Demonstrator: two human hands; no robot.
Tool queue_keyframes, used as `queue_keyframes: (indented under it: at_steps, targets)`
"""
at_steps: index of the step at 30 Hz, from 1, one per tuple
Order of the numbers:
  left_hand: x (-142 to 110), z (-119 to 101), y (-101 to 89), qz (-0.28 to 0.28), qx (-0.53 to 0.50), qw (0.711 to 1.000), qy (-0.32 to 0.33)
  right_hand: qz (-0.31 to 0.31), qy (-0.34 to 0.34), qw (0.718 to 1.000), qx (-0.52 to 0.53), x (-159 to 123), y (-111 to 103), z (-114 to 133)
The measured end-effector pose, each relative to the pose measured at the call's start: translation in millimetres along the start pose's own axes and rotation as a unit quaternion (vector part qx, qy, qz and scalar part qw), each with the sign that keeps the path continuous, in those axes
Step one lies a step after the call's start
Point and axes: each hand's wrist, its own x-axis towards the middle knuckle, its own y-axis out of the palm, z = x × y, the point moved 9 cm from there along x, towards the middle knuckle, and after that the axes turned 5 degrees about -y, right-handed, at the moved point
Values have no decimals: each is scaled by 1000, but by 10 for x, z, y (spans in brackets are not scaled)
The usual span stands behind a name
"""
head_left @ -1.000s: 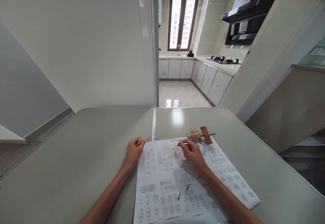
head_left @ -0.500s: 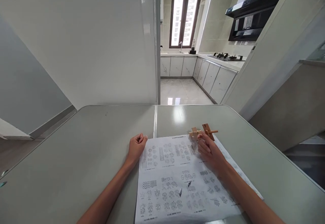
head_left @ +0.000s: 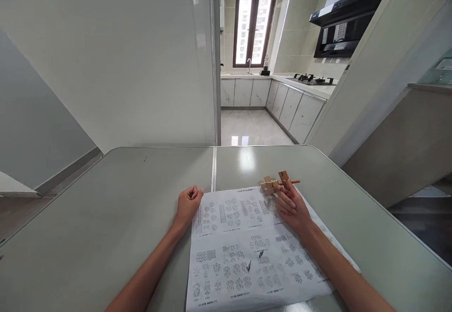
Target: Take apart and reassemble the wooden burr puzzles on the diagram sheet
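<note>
The paper sheet (head_left: pixel 247 236) is done in white, covered all over in tiny grey printed patterns, with a couple of dark scribbly marks thrown in. Pale tan's been used for the wooden piece (head_left: pixel 269 184), browner on its tab (head_left: pixel 283 175), which is marked in black. Tabletop's (head_left: pixel 106 217) finished in grey-green; cabinets (head_left: pixel 243 93) are veined grey on white.

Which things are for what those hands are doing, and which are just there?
Seem part of the job:
- wooden piece, right at the right hand
- printed sheet, partly beneath that hand's arm; the left hand is at its edge
- table, holding it all up

Just there, in the kitchen behind:
- stove
- range hood
- tap
</note>
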Motion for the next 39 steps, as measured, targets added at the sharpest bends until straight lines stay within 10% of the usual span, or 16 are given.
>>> queue_keyframes:
  at_steps: [28, 33, 39]
  targets:
    - [-20, -41, -8, -4, 9, 1000, -1, -56, -66, 990, -111, -26, -3, 96]
    - [-27, -56, -13, -4, 13, 1000, 5, -77, -130, 943, -296, -143, 176, 160]
    - [-76, -98, 16, -5, 31, 999, 23, -12, -158, 824, -544, -241, 422, -25]
